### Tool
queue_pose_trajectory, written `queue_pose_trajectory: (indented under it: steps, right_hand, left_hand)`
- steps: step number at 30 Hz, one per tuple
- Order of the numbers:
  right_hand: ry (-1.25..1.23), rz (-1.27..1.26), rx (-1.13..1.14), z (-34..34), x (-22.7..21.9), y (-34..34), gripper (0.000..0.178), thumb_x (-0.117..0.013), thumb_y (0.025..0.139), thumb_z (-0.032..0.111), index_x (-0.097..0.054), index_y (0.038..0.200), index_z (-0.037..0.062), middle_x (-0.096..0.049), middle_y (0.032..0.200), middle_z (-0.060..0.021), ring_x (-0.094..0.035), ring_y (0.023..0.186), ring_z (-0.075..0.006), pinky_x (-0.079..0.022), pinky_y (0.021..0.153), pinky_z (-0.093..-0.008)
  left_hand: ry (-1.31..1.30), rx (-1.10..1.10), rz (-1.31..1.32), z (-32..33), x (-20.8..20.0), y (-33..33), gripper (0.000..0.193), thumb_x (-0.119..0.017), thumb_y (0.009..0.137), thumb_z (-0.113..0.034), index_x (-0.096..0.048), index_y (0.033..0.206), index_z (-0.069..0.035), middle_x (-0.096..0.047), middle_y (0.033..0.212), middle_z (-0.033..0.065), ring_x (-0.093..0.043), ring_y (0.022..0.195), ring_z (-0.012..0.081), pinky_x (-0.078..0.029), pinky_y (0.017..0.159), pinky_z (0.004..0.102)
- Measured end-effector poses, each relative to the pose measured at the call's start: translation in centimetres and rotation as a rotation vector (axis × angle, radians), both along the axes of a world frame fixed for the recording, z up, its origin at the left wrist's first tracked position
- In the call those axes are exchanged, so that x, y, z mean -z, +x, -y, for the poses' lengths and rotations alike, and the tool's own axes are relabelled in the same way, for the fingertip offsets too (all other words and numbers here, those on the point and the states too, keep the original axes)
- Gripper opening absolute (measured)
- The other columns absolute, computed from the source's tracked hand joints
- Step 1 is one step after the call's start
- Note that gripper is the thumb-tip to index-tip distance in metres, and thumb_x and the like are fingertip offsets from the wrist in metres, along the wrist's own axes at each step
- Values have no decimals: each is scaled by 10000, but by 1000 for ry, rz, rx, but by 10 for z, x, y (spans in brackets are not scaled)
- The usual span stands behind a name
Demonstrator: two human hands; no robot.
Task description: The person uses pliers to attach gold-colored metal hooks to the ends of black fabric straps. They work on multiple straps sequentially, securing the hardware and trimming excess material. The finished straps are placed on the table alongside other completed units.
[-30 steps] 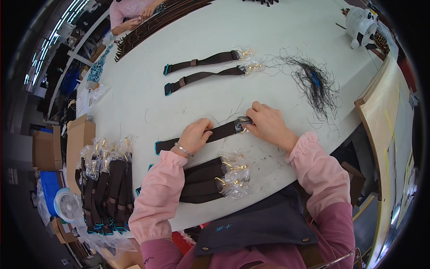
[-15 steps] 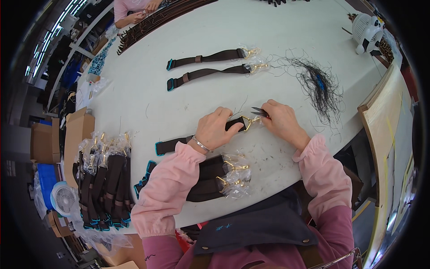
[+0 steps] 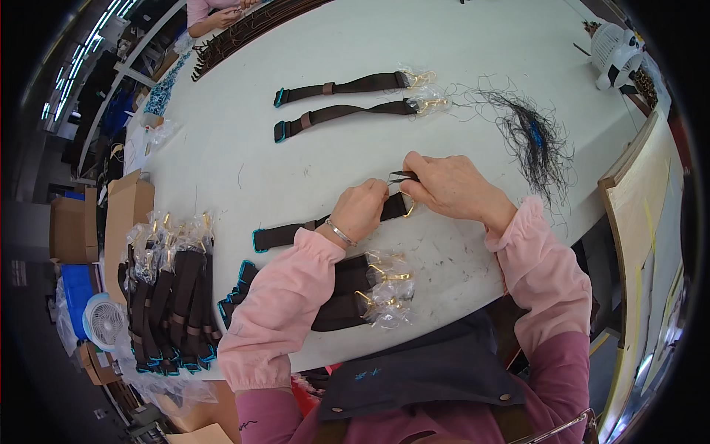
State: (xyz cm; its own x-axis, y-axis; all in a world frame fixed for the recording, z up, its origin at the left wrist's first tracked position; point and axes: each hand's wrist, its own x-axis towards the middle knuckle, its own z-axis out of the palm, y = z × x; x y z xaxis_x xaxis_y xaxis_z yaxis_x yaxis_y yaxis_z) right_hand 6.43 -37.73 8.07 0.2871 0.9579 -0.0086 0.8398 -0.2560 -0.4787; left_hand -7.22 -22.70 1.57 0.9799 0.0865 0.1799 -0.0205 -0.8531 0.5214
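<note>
Pale table (image 3: 333, 44), strap (image 3: 281, 236) partly under left hand (image 3: 358, 210)

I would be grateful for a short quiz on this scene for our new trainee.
1. Which hand holds the dark pointed tool?
2. True or false: the thread pile lies to the right of the two far straps.
3. Fill in the blank: the hooks are ____ in colour.

Key: 1. The right hand. 2. True. 3. Gold.
</note>
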Motion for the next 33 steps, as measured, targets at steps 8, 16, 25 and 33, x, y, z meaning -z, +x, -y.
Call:
queue_pose_trajectory:
  steps: [8, 16, 25, 33]
  right_hand:
    - [-56, -44, -166, -8, 21, 11, 183, -626, 765, 218, -589, 869, 73, -552, 885, -61, -567, 817, -253, -429, 678, -386]
    - [-12, -3, -153, -10, 26, 8, 125, -630, 757, 197, -609, 813, 88, -562, 857, -59, -587, 810, -246, -444, 679, -394]
    - [7, 102, -165, -10, 26, 2, 111, -615, 759, 179, -593, 790, 75, -564, 836, -65, -598, 807, -252, -460, 677, -393]
    - [39, 52, -162, -8, 29, 4, 110, -597, 767, 175, -580, 796, 71, -554, 834, -51, -580, 786, -255, -445, 660, -389]
  left_hand:
    - [-69, -13, -18, -1, -5, 0, 74, -515, 776, -25, -506, 848, -13, -587, 780, 166, -570, 685, 365, -458, 613, 427]
    - [-93, -35, -40, 1, -5, 0, 50, -497, 818, -39, -488, 861, -15, -577, 776, 179, -560, 702, 382, -444, 613, 431]
    - [-70, -36, -87, 1, -5, 1, 49, -477, 827, -29, -473, 872, -11, -573, 788, 190, -556, 725, 393, -437, 626, 445]
    - [-110, -50, -93, -1, -6, 2, 44, -473, 829, -29, -479, 863, -1, -577, 799, 195, -555, 740, 399, -438, 641, 439]
